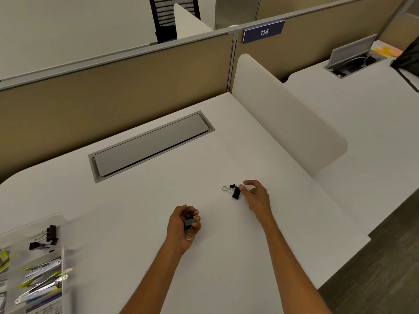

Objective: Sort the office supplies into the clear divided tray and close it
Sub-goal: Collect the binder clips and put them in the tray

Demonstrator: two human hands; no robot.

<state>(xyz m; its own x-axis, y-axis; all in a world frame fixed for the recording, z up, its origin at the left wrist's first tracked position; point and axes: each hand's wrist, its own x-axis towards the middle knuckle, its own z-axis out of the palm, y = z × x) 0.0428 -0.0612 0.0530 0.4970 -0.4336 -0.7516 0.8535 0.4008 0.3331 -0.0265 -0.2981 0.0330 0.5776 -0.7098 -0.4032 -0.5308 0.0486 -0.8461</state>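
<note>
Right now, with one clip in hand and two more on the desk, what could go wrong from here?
1. The left hand already grips a clip; taking more into it could let one slip.
2. The right hand is at the large clip; the small clip beside it could be knocked away or forgotten.
3. The tray lies far to the left, so a clip might drop on the way.

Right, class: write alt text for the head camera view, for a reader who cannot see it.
A person's left hand grips a black binder clip above a white desk while the right hand reaches for two more binder clips lying there. A clear divided tray, lower left, holds other binder clips and metal supplies.
</note>
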